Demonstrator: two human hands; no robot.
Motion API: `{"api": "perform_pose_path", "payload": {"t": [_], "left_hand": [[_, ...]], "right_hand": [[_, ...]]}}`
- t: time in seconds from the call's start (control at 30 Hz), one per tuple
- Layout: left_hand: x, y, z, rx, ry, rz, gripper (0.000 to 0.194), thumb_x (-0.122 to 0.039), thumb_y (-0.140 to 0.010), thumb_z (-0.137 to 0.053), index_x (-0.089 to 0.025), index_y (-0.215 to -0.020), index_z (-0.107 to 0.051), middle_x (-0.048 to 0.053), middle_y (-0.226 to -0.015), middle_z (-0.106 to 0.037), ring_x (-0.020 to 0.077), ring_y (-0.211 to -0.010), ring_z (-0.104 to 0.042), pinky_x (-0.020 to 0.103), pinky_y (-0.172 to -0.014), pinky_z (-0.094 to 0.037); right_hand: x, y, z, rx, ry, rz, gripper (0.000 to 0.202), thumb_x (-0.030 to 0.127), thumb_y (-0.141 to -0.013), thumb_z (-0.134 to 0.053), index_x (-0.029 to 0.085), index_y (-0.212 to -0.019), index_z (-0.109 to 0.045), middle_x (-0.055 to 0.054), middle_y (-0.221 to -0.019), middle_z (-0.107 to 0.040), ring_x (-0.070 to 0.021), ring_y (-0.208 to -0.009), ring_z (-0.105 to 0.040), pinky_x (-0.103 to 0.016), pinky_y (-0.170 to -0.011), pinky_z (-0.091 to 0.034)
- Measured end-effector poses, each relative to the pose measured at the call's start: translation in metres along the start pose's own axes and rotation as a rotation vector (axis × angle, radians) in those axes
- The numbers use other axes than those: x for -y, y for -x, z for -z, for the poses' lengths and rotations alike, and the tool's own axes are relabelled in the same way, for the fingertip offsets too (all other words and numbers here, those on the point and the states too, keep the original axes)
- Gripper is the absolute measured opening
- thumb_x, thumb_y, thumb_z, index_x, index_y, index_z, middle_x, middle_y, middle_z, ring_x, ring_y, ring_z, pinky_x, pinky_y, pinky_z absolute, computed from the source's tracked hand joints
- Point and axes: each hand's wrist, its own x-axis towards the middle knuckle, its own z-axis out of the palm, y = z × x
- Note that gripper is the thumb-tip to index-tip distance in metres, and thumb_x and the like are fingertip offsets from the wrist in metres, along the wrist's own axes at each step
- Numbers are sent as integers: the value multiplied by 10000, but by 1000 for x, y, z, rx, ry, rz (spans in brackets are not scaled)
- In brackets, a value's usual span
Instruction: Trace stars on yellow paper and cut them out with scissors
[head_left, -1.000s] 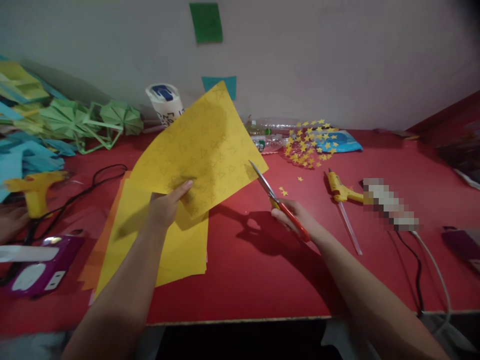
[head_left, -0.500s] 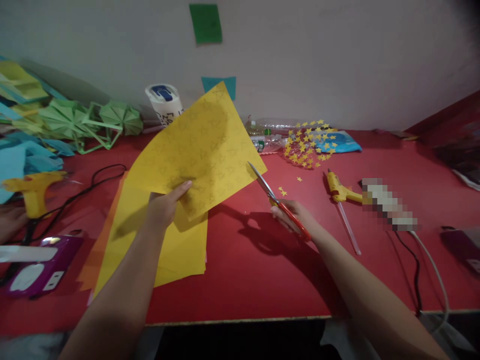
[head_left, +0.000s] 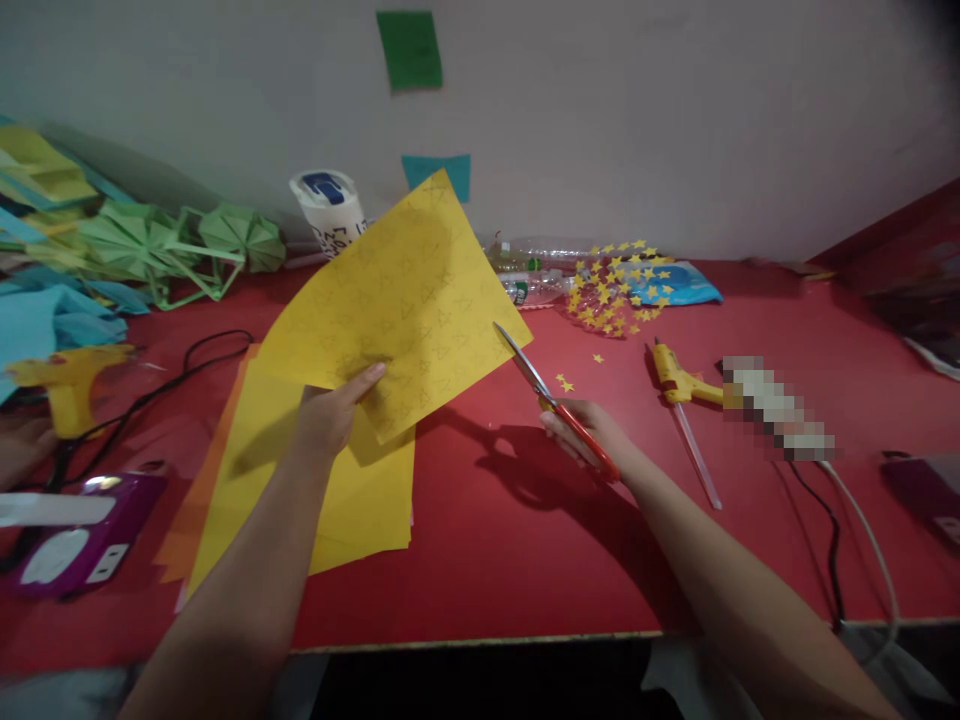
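A yellow sheet of paper (head_left: pixel 405 290), covered in pencilled star outlines, is raised at a tilt by my left hand (head_left: pixel 337 405), its thumb pressed on the front and its fingers hidden behind. My right hand (head_left: pixel 589 435) grips red-handled scissors (head_left: pixel 559 405), blades pointing up and left. The blade tips overlap the sheet's right corner; whether they cut into it I cannot tell. Beneath the left hand lies a stack of yellow sheets (head_left: pixel 367 510) with orange paper (head_left: pixel 191 520) at its left edge. A few small cut stars (head_left: pixel 565 383) rest just beyond the scissors.
Many yellow stars (head_left: pixel 611 295) sit on a clear bulging object beside plastic bottles (head_left: pixel 525 285). A yellow glue gun (head_left: pixel 679 375) lies right. At left are another glue gun (head_left: pixel 71 385), a person's hand (head_left: pixel 22 445), a purple power strip (head_left: pixel 94 530) and green paper shapes (head_left: pixel 142 235).
Hardly anything differs. The paper and scissors keep almost the same position, with only a very slight shift of the whole view.
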Motion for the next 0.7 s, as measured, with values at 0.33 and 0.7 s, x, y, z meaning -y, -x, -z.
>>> {"api": "perform_pose_path", "payload": {"t": [0.33,0.7], "left_hand": [[-10,11,-9,43,16,-11,305,-332,-597,-846,-174,-832,-730,82,-1047,-751,322,-1150,-647,471,-1095,-472],[-13,11,-7,22,-31,32,303,-345,-591,-842,-174,-819,-742,99,-1036,-754,324,-1147,-649,462,-1088,-475]], "right_hand": [[-3,-1,-1,18,55,60,522,734,-743,-540,231,-665,-420,73,-471,-395,-92,-423,-369,-250,-443,-277],[1,1,0,0,1,29,554,751,-710,-584,232,-621,-411,79,-420,-387,-83,-361,-354,-248,-405,-259]]}}
